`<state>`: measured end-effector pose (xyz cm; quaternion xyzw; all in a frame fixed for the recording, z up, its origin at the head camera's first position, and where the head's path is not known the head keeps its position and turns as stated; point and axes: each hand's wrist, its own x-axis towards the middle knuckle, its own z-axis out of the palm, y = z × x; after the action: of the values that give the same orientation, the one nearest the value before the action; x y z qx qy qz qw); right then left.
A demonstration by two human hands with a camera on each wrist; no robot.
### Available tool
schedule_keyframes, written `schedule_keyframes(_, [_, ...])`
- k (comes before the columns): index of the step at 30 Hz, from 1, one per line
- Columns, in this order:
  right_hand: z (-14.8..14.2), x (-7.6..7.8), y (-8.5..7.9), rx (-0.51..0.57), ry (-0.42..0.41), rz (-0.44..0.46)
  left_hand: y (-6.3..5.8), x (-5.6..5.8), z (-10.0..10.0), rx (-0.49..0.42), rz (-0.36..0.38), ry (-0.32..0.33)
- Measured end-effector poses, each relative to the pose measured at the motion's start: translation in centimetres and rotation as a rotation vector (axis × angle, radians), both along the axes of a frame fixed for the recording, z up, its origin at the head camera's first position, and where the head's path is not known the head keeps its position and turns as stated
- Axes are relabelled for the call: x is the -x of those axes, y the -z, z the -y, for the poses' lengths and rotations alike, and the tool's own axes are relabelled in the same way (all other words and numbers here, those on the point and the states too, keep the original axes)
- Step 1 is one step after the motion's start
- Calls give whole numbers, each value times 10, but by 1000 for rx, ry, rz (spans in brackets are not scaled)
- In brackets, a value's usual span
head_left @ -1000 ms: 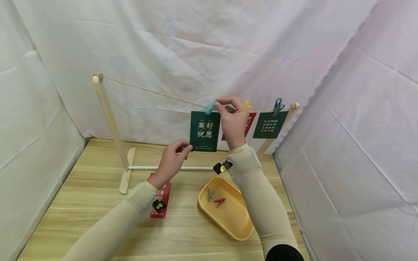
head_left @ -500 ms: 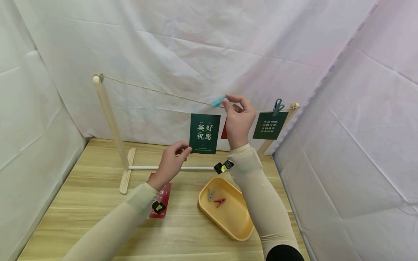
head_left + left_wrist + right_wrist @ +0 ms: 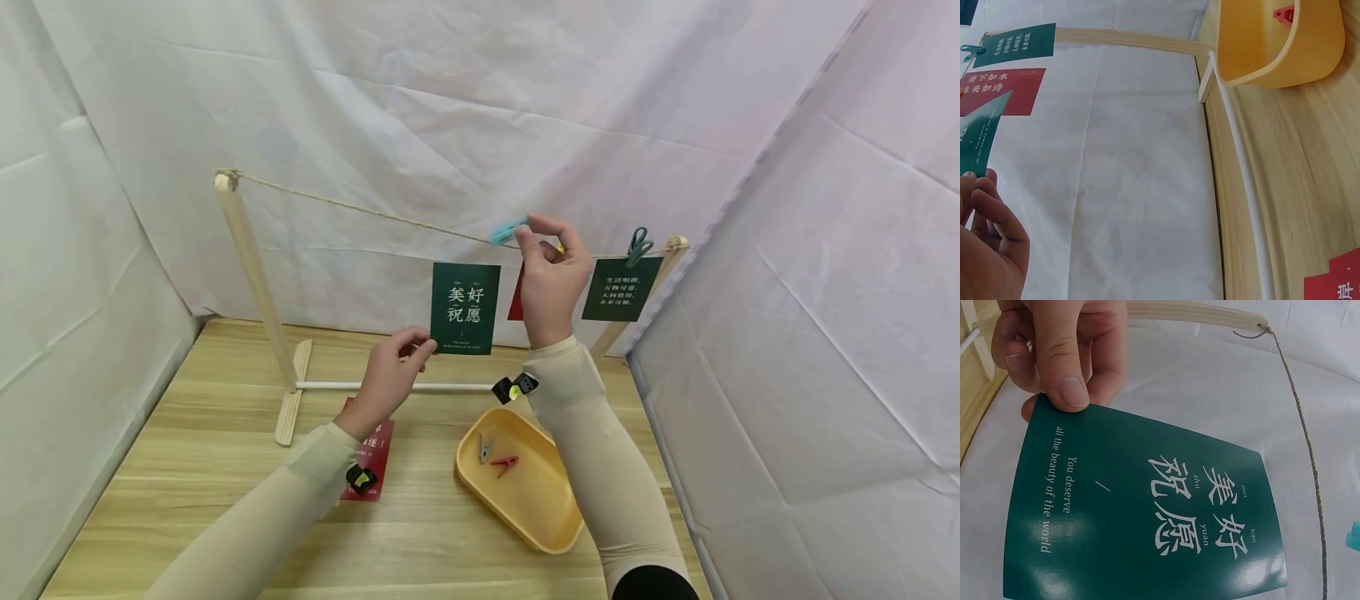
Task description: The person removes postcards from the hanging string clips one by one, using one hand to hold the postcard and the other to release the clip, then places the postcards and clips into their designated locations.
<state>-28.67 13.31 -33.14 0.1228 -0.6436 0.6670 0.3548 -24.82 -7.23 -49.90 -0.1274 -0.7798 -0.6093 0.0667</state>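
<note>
— Below the cord point(image 3: 360, 209), what is listed first?
— One green card point(image 3: 465, 283), upright, printed side to the head camera, not touching the cord. Its lower left corner is pinched by the left hand point(image 3: 393, 367), thumb and fingers brought together on the thin edge.
— Why by the corner?
— Presumably so that the lettering and top edge are left uncovered.
— And by the right hand point(image 3: 557, 287)?
— One blue peg point(image 3: 507, 232), held at its handle end between thumb and fingers, nose turned leftward at the cord. The handles are likely gripped because the jaws are worked from there; how far these are parted cannot be told. A gap between peg and cord is seen in the right wrist view.
— Items on the cord?
— One hung red card point(image 3: 1007, 94), partly hidden by the right hand in the head view; one hung green card point(image 3: 618, 292), fixed by a dark peg point(image 3: 639, 246) near the right post point(image 3: 609, 337).
— On the table point(image 3: 165, 450)?
— One tray point(image 3: 532, 504), in which a grey peg point(image 3: 484, 450) and a red peg point(image 3: 506, 464) are kept, probably against straying. One loose red card point(image 3: 375, 458), partly covered by the left wrist.
</note>
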Motion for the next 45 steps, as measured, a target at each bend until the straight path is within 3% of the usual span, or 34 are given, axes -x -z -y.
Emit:
schedule_keyframes(6, [-1, -6, 0, -4, -7, -1, 0, -2, 1, -17, 15, -4])
schedule_keyframes(14, [-4, -12, 5, -34, -1, -71, 2, -4, 6, -25, 19, -18])
schedule_keyframes(33, [-10, -27, 9, -48, 43, -73, 12, -11, 18, -40, 52, -41])
schedule_keyframes(45, [-13, -44, 11, -35, 12, -63, 12, -26, 21, -51, 67, -55])
